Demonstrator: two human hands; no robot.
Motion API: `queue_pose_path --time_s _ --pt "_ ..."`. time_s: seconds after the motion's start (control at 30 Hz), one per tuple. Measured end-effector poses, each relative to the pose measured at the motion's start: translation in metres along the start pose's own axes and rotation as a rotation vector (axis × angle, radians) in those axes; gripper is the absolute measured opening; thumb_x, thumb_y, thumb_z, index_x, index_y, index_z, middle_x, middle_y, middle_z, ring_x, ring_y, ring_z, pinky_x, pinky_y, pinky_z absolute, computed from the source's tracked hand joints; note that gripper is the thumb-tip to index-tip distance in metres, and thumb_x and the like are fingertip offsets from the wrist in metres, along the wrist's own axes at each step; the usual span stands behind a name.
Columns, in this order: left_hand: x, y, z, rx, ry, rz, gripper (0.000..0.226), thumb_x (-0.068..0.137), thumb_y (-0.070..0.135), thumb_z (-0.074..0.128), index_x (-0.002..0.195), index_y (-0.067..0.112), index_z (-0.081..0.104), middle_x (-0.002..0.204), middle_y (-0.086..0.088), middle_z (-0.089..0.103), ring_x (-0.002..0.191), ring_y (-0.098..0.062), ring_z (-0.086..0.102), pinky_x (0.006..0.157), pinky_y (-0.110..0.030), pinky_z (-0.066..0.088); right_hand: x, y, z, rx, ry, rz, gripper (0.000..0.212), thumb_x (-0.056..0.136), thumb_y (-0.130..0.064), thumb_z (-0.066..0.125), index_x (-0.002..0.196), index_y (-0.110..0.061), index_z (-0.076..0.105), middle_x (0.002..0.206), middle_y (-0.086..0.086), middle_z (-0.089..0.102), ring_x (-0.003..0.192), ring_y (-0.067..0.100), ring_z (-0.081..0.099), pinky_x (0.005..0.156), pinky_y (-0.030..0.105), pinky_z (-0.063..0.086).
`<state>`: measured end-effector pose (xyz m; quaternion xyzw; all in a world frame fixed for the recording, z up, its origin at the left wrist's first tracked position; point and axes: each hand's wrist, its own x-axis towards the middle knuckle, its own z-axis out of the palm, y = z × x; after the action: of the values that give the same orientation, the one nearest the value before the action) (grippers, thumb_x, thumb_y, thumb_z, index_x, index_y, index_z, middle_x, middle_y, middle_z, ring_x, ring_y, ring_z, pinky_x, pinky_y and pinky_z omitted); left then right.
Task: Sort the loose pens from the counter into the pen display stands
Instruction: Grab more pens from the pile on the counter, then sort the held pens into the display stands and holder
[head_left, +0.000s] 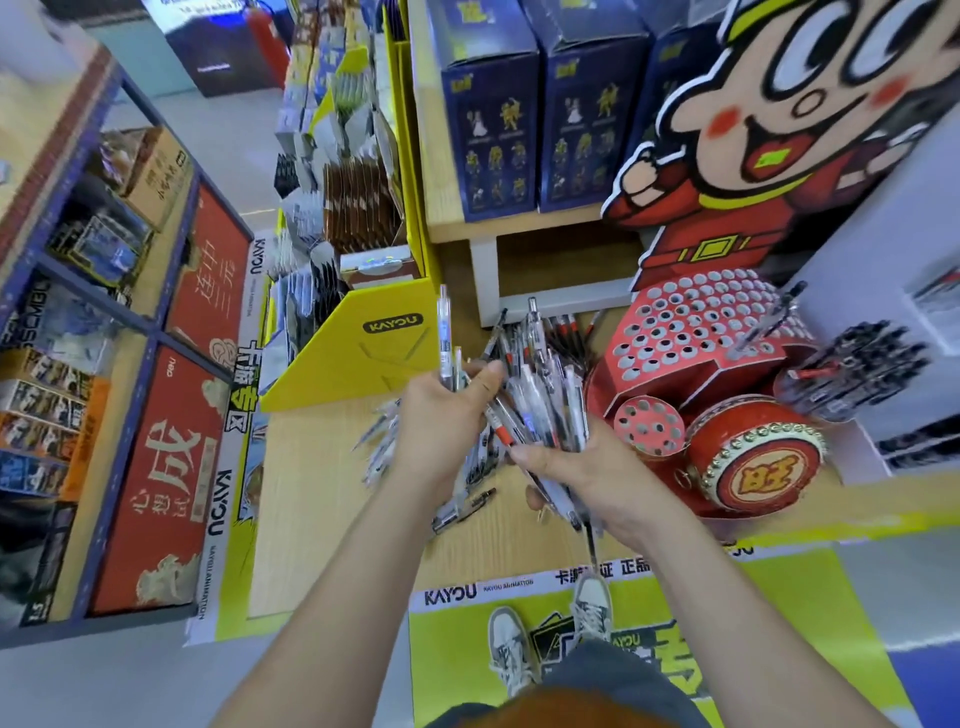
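A clear pen stands nearly upright, pinched in the left grip with one or two shorter pens beside it. Its long axis runs up and away from the person, and its lower end is hidden in the fingers. Just to its right, the right grip is clamped round a thick bundle of pens that fans out forward. The two hands are close together, the left thumb reaching toward the bundle. Beneath them more loose pens lie scattered on the pale wood worktop.

The red display stand, its sloped top full of round holes, sits to the right of and beyond both hands. One dark pen already leans in a hole. The right hand is nearer the stand, so the upright pen would likely have to cross over the bundle to reach a hole. A rack of black pens stands further right and a yellow card box to the left.
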<state>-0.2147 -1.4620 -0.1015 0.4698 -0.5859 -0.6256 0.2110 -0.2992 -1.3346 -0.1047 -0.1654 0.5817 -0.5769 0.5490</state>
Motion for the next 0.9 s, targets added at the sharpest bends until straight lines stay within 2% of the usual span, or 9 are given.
queue_pose_path --time_s 0.1,0.23,0.33,0.4,0.53,0.67,0.77,0.83,0.9 --pt "-0.010 0.009 0.009 -0.002 -0.086 0.031 0.027 0.093 0.030 0.062 0.076 0.010 0.066 0.044 0.007 0.039 0.041 -0.012 0.029 0.044 -0.023 0.024 -0.017 -0.011 -0.006 -0.045 0.036 -0.070 0.021 0.087 -0.005 0.069 0.106 -0.012 0.060 0.077 0.013 0.072 0.046 0.020 0.050 0.049 0.029 0.047" --pt "-0.020 0.026 0.017 -0.030 -0.267 0.047 0.031 0.093 0.035 0.058 0.101 0.007 0.069 0.055 -0.001 0.034 0.050 -0.015 0.029 0.041 -0.021 0.024 -0.038 -0.020 -0.023 -0.044 0.090 -0.146 0.027 0.086 -0.005 0.069 0.112 -0.003 0.060 0.079 0.017 0.072 0.047 0.023 0.053 0.051 0.031 0.049" --pt "-0.030 0.040 0.026 0.019 -0.340 0.119 0.014 0.091 0.027 0.063 0.099 0.020 0.072 0.054 0.005 0.036 0.052 -0.016 0.029 0.044 -0.023 0.024 -0.054 -0.028 -0.037 -0.021 0.125 -0.180 0.020 0.085 -0.006 0.069 0.104 -0.007 0.063 0.082 0.018 0.074 0.048 0.023 0.057 0.051 0.030 0.049" --pt "-0.038 0.050 0.035 0.046 -0.345 0.173 0.009 0.090 0.022 0.065 0.096 0.021 0.072 0.050 0.011 0.043 0.047 -0.011 0.033 0.045 -0.020 0.029 -0.064 -0.034 -0.046 0.004 0.116 -0.208 0.018 0.081 -0.010 0.071 0.098 -0.010 0.065 0.082 0.019 0.074 0.047 0.023 0.056 0.049 0.028 0.048" --pt "-0.050 0.065 0.062 0.029 -0.282 0.233 0.001 0.085 0.014 0.069 0.085 0.013 0.070 0.046 0.017 0.053 0.039 0.001 0.045 0.042 -0.008 0.033 -0.078 -0.045 -0.072 0.030 0.150 -0.244 0.029 0.071 -0.017 0.072 0.096 -0.005 0.064 0.077 0.015 0.074 0.046 0.019 0.061 0.047 0.026 0.048" --pt "-0.062 0.071 0.102 -0.036 -0.146 0.248 0.011 0.078 0.022 0.074 0.079 0.013 0.067 0.046 0.013 0.050 0.039 -0.001 0.041 0.041 -0.014 0.033 -0.089 -0.054 -0.125 -0.081 0.153 -0.223 0.034 0.070 -0.028 0.084 0.098 -0.016 0.070 0.084 0.014 0.074 0.056 0.019 0.065 0.059 0.031 0.050" --pt "-0.075 0.077 0.140 -0.102 -0.030 0.266 0.020 0.071 0.032 0.073 0.079 0.015 0.067 0.046 0.012 0.050 0.039 -0.001 0.040 0.040 -0.014 0.033 -0.101 -0.066 -0.173 -0.137 0.070 -0.230 0.029 0.075 -0.021 0.081 0.099 -0.011 0.069 0.082 0.016 0.073 0.053 0.021 0.061 0.055 0.031 0.050" --pt "-0.085 0.080 0.170 -0.153 0.041 0.274 0.023 0.066 0.038 0.073 0.078 0.019 0.068 0.048 0.010 0.048 0.041 -0.004 0.037 0.040 -0.017 0.032 -0.112 -0.078 -0.206 -0.141 -0.005 -0.223 0.032 0.077 -0.016 0.079 0.102 -0.002 0.065 0.078 0.014 0.073 0.050 0.019 0.058 0.050 0.027 0.049" --pt "-0.093 0.084 0.202 -0.213 0.040 0.297 0.027 0.069 0.038 0.071 0.083 0.015 0.068 0.048 0.006 0.043 0.043 -0.009 0.032 0.040 -0.021 0.027 -0.123 -0.088 -0.238 -0.157 -0.009 -0.213 0.041 0.076 -0.015 0.081 0.107 0.003 0.062 0.072 0.005 0.073 0.050 0.008 0.060 0.048 0.015 0.045"
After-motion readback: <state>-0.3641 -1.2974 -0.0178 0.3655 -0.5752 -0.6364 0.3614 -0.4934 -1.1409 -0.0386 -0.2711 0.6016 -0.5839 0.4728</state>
